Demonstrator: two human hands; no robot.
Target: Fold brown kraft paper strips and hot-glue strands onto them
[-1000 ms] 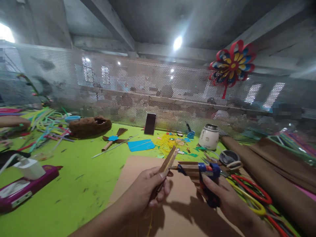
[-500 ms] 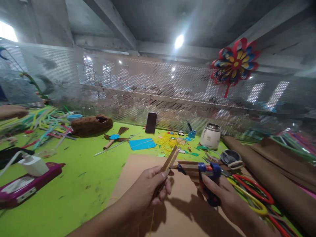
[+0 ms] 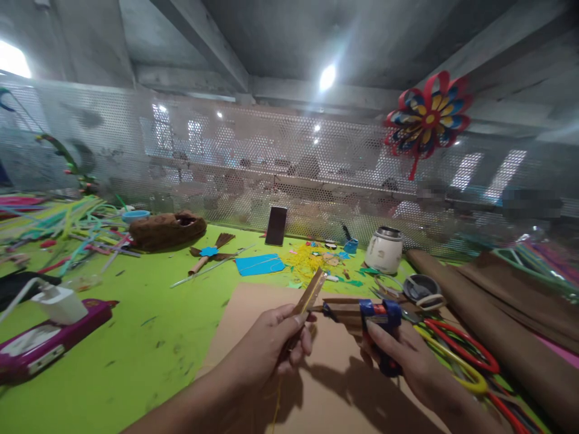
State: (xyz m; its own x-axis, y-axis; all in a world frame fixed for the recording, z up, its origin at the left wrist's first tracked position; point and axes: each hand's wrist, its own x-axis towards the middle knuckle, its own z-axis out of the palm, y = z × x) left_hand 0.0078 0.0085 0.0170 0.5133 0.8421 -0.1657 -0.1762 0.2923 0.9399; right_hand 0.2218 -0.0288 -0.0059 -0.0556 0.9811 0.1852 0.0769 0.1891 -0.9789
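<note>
My left hand (image 3: 271, 346) is closed around a thin brown strip (image 3: 310, 292) with a yellow edge, held tilted up and to the right. My right hand (image 3: 407, 361) grips a blue glue gun (image 3: 379, 313) whose nozzle points left and touches the strip's upper part. Both hands hover over a brown cardboard sheet (image 3: 244, 319) lying on the bright green table (image 3: 149, 325). Several brown strips (image 3: 346, 307) lie just behind the gun.
Red and yellow scissors (image 3: 461, 355) lie at the right beside rolls of brown paper (image 3: 488, 325). Farther back are a white pot (image 3: 383, 249), a dark phone (image 3: 275, 225), blue paper (image 3: 260, 264) and a brown furry thing (image 3: 165, 229). A pink case with a white charger (image 3: 58, 304) is at the left.
Hands and glue gun stay almost still; the gun has shifted slightly left. A person's arm seen at the far left edge earlier is gone from view.
</note>
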